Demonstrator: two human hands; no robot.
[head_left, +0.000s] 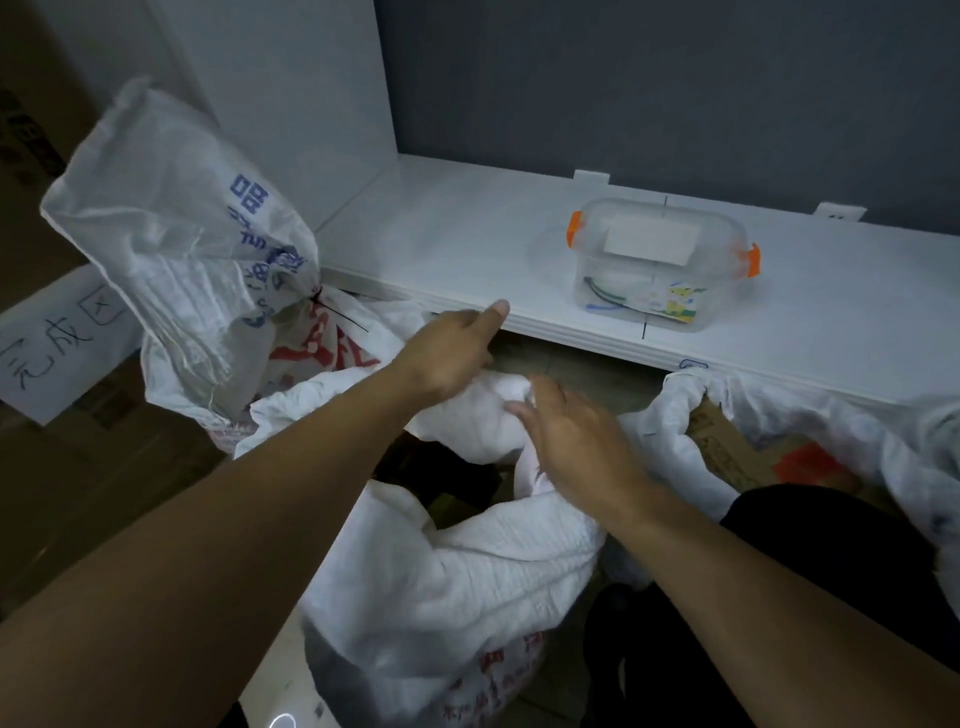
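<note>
So we've got the white sack (467, 561) open right in front of us. Its bunched far rim (483, 415) sits at 12 o'clock from the mouth and runs roughly 9 to 3. Our right hand (576, 441) lies on it with fingers fairly straight, rim at its 11. Our left hand (452, 348) is just beyond, rim at its 5, thumb out and fingers hidden, so we can't tell its grip. Right's nearer, we reckon.

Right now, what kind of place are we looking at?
Probably a storeroom or sorting area: a tied woven sack, an open sack, a handwritten paper label on a cardboard box, and a clear latched box on a white shelf.
</note>
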